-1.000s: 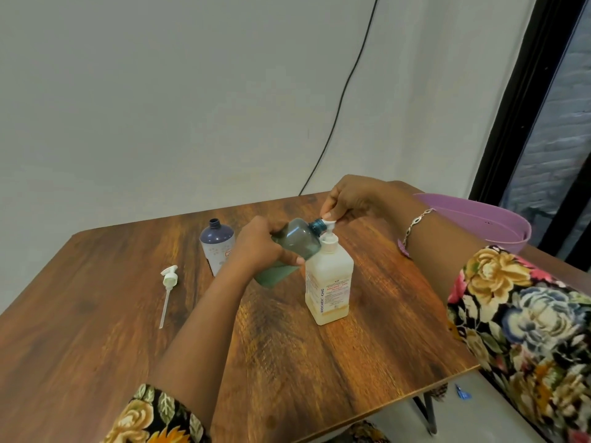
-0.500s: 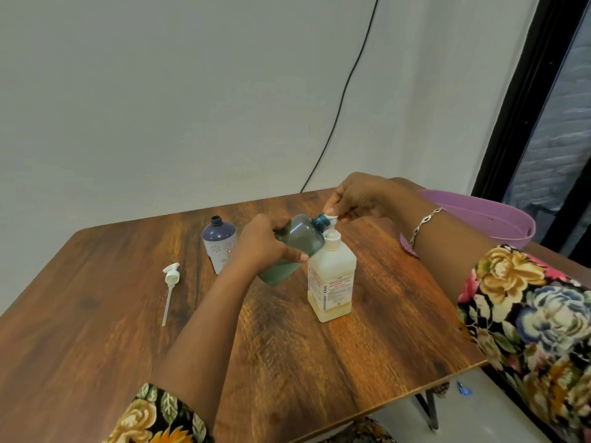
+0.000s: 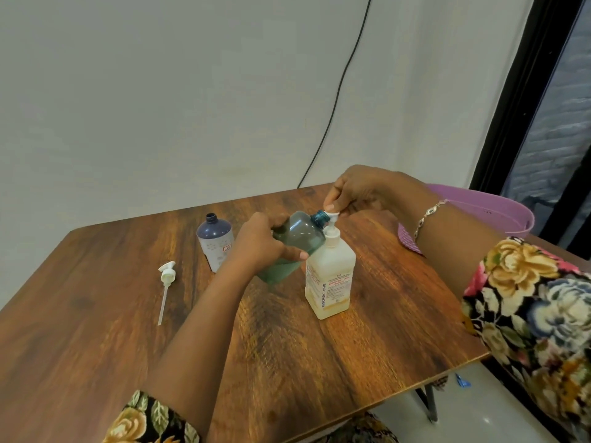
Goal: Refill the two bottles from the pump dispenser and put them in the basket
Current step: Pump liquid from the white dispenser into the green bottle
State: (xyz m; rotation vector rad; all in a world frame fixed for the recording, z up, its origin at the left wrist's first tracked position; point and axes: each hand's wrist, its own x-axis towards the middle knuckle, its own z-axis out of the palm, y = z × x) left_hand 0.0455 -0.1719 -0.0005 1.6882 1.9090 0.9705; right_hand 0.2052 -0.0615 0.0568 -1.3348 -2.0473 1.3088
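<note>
My left hand (image 3: 262, 243) grips a green translucent bottle (image 3: 295, 241), tilted with its open neck against the nozzle of the white pump dispenser (image 3: 331, 276). The dispenser stands upright mid-table with pale liquid inside. My right hand (image 3: 355, 187) rests its fingertips on the raised pump head. A purple bottle (image 3: 216, 243) with no cap stands upright behind my left hand. The pink basket (image 3: 499, 212) sits at the table's right side, partly hidden by my right arm.
A loose white pump top with its long tube (image 3: 166, 282) lies on the wooden table (image 3: 319, 362) at the left. A black cable (image 3: 339, 91) runs down the wall. The table's front right edge drops to a light floor.
The pump head has risen from its pressed position, with my right hand's fingers still on it. My left hand keeps the green bottle at the nozzle.
</note>
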